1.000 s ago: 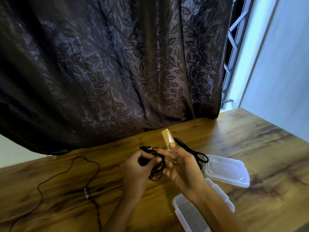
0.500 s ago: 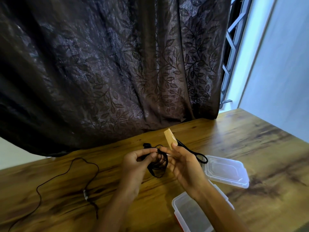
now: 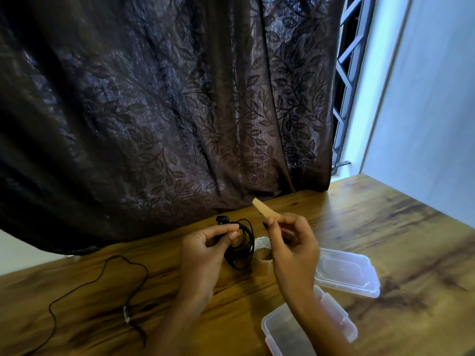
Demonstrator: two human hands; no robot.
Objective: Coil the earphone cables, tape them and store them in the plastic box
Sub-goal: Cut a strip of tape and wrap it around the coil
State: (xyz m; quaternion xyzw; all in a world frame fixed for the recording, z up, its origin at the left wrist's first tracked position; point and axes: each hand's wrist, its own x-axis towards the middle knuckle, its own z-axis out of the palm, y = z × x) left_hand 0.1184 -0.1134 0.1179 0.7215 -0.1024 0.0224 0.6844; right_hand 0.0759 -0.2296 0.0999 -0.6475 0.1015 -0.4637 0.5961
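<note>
My left hand [image 3: 205, 250] pinches a coiled black earphone cable [image 3: 243, 242] above the wooden table [image 3: 385, 227]; an earbud sticks out at the coil's top. Just to its right, my right hand [image 3: 293, 242] pinches a short strip of tan tape [image 3: 264, 210] that points up and left, apart from the coil. A roll of tape [image 3: 262, 250] lies on the table between and behind the hands, partly hidden. The open clear plastic box [image 3: 288, 332] stands near the front edge under my right forearm. Its lid [image 3: 347, 271] lies to the right.
A second black earphone cable [image 3: 123, 286] lies uncoiled on the left of the table. A dark leaf-patterned curtain [image 3: 180, 111] hangs behind the table's far edge. A window grille and a pale wall are at the right.
My right hand has drawn away from the coil to the right with the tape strip, uncovering the tape roll. The scissors seen earlier are hidden behind my right hand.
</note>
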